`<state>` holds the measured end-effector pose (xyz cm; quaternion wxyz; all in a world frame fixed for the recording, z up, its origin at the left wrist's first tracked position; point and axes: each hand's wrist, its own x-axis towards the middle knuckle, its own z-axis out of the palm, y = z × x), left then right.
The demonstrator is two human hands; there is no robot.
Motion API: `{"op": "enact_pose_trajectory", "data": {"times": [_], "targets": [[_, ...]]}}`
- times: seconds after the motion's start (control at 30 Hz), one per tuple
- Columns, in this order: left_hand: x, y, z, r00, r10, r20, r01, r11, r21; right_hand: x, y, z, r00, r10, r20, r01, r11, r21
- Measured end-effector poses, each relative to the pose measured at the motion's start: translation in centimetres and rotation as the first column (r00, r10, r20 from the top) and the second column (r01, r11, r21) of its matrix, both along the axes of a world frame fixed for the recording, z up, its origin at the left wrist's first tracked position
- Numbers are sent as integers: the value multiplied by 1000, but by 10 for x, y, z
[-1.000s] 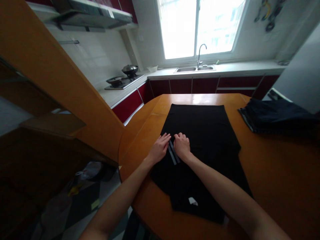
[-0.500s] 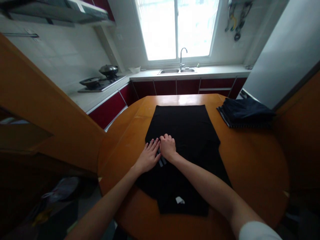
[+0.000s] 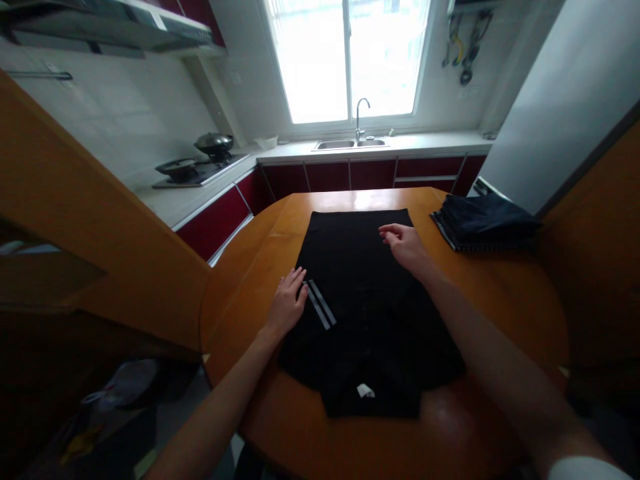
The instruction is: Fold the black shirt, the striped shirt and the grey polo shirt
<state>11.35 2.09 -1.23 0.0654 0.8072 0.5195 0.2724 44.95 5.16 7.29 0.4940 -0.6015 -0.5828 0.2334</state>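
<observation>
Your left grip (image 3: pixel 287 301), released, rests on the black garment (image 3: pixel 360 267), side away from the folded pile (image 3: pixel 485 221) | your right grip (image 3: pixel 406 250), nearer the pile: curled, can't tell if pinching | black garment: flat on counter (image 3: pixel 245 293), left of the pile, two pale stripes (image 3: pixel 323 302), white label (image 3: pixel 365 391)

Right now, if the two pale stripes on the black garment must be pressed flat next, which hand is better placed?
Probably the left hand: it lies beside the pale stripes, at the left edge of the black garment. The right hand is farther from them, toward the garment's far right side.
</observation>
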Motion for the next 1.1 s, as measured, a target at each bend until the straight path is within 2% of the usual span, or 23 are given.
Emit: {"op": "enact_pose_trajectory", "data": {"times": [0.1,0.17,0.27,0.37,0.43,0.53,0.83,0.93,1.0,1.07,1.1], "targets": [[6,-4,1,988,-151,-35,152,988,15,54,-21,-19,986,-158,45,158,987,-3],[7,3,1,981,-186,-59,186,983,3,80,-33,-40,966,-240,94,243,970,-23],[3,28,3,986,-127,-109,122,991,-51,101,-48,-69,938,-309,155,319,947,-44],[-2,58,12,971,-115,-209,68,973,-221,106,-59,-86,914,-343,217,355,935,-16],[-3,70,17,956,-134,-262,42,943,-330,105,-64,-92,901,-353,251,360,933,20],[-3,77,17,946,-130,-297,18,936,-352,104,-69,-97,904,-343,255,341,939,55],[-7,74,-3,974,-64,-219,7,968,-252,111,-69,-114,913,-317,257,322,946,24],[-6,71,-2,971,-39,-238,-15,975,-221,107,-70,-113,909,-304,284,310,950,23],[-5,65,0,974,-1,-226,-33,989,-145,104,-71,-112,906,-294,305,301,953,25],[-1,53,3,980,-10,-197,2,999,-41,102,-72,-112,905,-283,319,291,956,25],[2,45,4,980,-52,-191,52,999,-7,102,-72,-112,904,-280,324,287,957,26]]}}
